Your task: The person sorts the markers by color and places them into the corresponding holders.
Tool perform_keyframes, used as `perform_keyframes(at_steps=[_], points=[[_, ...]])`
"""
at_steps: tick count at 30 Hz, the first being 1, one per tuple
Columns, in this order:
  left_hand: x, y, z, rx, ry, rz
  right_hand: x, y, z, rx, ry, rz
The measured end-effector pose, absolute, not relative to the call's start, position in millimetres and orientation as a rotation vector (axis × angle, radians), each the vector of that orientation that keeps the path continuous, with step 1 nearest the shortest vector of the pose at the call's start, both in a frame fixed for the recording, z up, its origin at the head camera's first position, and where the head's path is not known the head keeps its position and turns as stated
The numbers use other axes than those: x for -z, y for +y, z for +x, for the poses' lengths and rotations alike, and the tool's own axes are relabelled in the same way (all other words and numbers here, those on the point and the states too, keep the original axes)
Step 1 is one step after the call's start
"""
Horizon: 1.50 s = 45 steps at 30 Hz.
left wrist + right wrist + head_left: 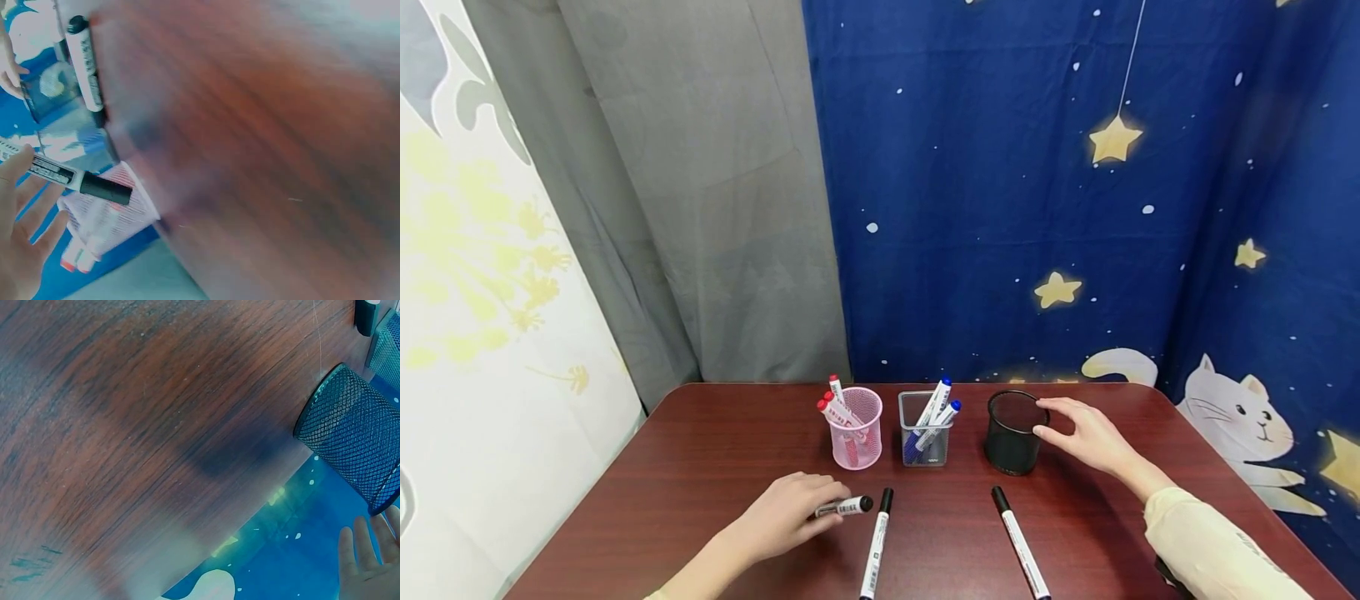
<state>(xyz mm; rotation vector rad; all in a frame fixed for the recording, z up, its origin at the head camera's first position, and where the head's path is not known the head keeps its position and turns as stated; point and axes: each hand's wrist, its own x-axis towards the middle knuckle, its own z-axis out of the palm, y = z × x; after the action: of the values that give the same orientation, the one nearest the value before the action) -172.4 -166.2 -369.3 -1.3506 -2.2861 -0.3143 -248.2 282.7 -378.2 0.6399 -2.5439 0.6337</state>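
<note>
My left hand pinches a black-capped whiteboard marker between thumb and fingers, above the table. In the left wrist view the black end of this marker points away from the palm. At the right, the fingertips of my right hand are at the rim of a round black mesh pen cup. Those fingers look fairly straight in the right wrist view, beside the upright mesh cup. Two more black-capped markers lie on the table, one near the middle and one farther right.
A pink mesh cup with red-capped markers stands at the back left of the reddish-brown table. Between it and the black cup is a grey square mesh holder with blue-capped markers. Curtains hang behind.
</note>
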Motion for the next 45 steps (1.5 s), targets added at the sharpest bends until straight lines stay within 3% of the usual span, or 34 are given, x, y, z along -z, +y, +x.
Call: perform_keyframes(at_steps=[19,45], points=[[333,-61,-192,1.256,-2.371,-1.391,375,281,-245,-0.64,-2.56,0.634],[306,22,-236,1.431,-2.44,-1.063,375,281,-246,-0.634,-2.559,0.638]])
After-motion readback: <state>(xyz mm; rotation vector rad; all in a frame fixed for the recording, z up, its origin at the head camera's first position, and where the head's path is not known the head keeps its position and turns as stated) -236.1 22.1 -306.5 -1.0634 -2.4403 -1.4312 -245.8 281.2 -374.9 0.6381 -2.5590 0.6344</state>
